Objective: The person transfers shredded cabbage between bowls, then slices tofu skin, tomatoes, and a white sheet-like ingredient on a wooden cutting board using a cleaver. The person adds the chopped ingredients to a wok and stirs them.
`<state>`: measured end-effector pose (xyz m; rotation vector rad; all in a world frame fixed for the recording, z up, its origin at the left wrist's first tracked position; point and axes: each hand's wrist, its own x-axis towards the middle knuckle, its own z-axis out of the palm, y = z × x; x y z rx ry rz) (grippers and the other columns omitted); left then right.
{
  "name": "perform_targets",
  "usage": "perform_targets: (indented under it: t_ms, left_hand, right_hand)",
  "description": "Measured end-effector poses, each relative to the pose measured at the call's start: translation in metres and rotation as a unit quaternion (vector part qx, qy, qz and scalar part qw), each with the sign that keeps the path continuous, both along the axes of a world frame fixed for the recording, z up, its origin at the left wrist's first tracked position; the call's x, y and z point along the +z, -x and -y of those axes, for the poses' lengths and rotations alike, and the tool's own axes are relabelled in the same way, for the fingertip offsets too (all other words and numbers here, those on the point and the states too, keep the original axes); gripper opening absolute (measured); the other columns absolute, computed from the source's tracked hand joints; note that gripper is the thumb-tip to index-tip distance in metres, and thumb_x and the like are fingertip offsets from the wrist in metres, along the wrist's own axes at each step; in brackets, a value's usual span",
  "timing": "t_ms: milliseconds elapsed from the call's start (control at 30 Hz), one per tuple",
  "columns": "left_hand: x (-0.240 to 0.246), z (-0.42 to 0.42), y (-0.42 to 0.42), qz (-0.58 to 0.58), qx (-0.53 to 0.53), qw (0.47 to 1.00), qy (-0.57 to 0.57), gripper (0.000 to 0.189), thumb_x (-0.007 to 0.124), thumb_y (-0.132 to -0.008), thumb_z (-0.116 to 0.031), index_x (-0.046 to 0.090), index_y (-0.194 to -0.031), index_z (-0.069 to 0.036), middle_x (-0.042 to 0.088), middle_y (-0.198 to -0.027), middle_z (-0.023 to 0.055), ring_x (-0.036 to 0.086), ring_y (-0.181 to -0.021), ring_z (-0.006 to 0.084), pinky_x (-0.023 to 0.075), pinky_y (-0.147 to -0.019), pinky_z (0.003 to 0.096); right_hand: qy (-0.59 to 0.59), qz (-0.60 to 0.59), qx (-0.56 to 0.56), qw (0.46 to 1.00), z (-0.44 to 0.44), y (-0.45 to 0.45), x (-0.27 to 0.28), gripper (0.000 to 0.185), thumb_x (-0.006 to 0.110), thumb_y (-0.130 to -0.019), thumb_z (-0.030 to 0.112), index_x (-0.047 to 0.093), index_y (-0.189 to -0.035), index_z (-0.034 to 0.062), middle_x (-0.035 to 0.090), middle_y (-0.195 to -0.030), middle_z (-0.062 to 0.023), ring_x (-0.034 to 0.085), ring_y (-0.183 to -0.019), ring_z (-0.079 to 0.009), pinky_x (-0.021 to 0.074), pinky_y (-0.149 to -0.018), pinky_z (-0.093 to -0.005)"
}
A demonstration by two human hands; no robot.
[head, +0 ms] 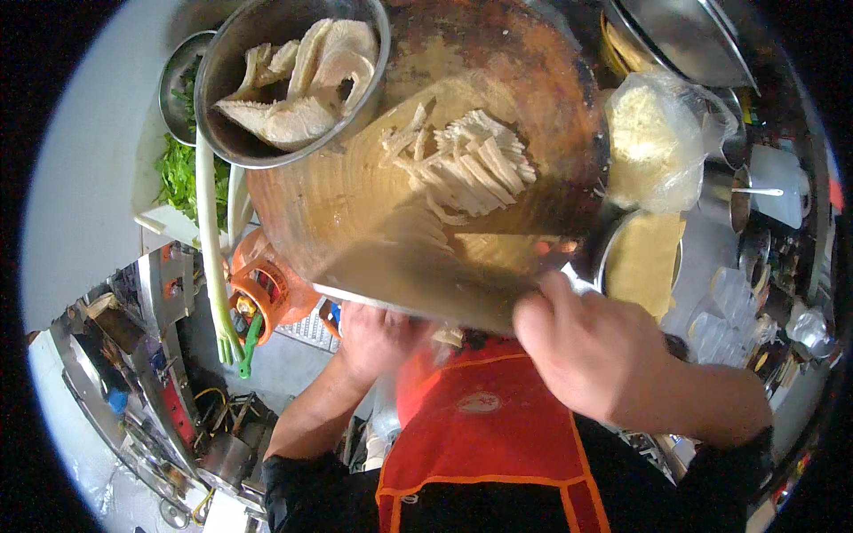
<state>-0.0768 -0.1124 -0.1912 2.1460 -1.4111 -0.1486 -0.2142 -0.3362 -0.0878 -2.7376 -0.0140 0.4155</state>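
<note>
My right hand (586, 340) grips a broad-bladed cleaver (433, 280) by its handle; the blade slants across the near part of a round wooden chopping block (320, 206). Close against the blade's near side is my left hand (383, 336), blurred, its fingers partly hidden by the blade. Beside it shows a small pale piece (448, 335), too covered to tell what my fingers hold. Cut strips of what looks like tripe (476, 170) lie in a heap mid-block. Larger uncut pieces (300, 86) fill a steel bowl (383, 40) at the block's far left.
Left of the block are a long green onion (210, 233), leafy greens (176, 180) and a small metal bowl (166, 93). An orange gas cylinder (273, 280) stands below. At right lie a plastic bag of pale food (646, 140), a brown sheet (643, 260) and several metal containers.
</note>
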Motion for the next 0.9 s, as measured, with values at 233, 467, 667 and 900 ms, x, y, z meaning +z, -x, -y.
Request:
perform_targets:
  t_ms: [233, 467, 667, 900]
  left_hand:
    - [-0.001, -0.003, 0.003, -0.039, -0.011, 0.999, -0.012, 0.049, 0.086, -0.067, -0.021, 0.069, -0.11, -0.005, 0.068, -0.11, 0.0146, 0.066, -0.103, 0.0366, 0.0524, -0.089, 0.0482]
    - [-0.005, -0.005, 0.008, -0.046, 0.029, 0.998, 0.008, 0.043, 0.083, -0.067, -0.018, 0.072, -0.106, -0.004, 0.069, -0.111, 0.0131, 0.066, -0.103, 0.033, 0.0511, -0.092, 0.0468]
    - [-0.01, -0.009, 0.008, 0.011, 0.017, 0.999, 0.028, 0.049, 0.082, -0.066, -0.016, 0.07, -0.112, -0.005, 0.067, -0.117, 0.0162, 0.064, -0.111, 0.0359, 0.0495, -0.096, 0.0512]
    - [-0.014, -0.007, 0.009, 0.025, 0.028, 0.999, 0.03, 0.053, 0.087, -0.069, -0.024, 0.067, -0.114, -0.005, 0.066, -0.115, 0.0162, 0.065, -0.104, 0.0377, 0.0494, -0.096, 0.0512]
  right_hand:
    - [-0.038, -0.078, -0.012, 0.996, -0.002, -0.028, 0.039, 0.016, 0.058, -0.085, 0.003, 0.046, -0.094, 0.001, 0.052, -0.082, -0.0165, 0.063, -0.057, -0.0294, 0.0492, -0.043, -0.0425]
    - [0.018, 0.007, 0.027, 0.999, -0.007, -0.026, 0.033, 0.016, 0.061, -0.084, 0.014, 0.049, -0.087, 0.0045, 0.054, -0.079, -0.0124, 0.061, -0.05, -0.0221, 0.0466, -0.036, -0.0356]
    - [-0.013, -0.049, 0.005, 0.999, -0.015, -0.028, 0.029, 0.016, 0.059, -0.082, 0.002, 0.049, -0.093, 0.0, 0.054, -0.082, -0.0194, 0.061, -0.055, -0.0274, 0.0504, -0.044, -0.0407]
    - [-0.081, -0.037, -0.022, 0.996, -0.016, -0.027, 0.025, 0.015, 0.057, -0.087, 0.004, 0.045, -0.095, 0.0004, 0.053, -0.084, -0.0196, 0.063, -0.056, -0.031, 0.0495, -0.042, -0.0422]
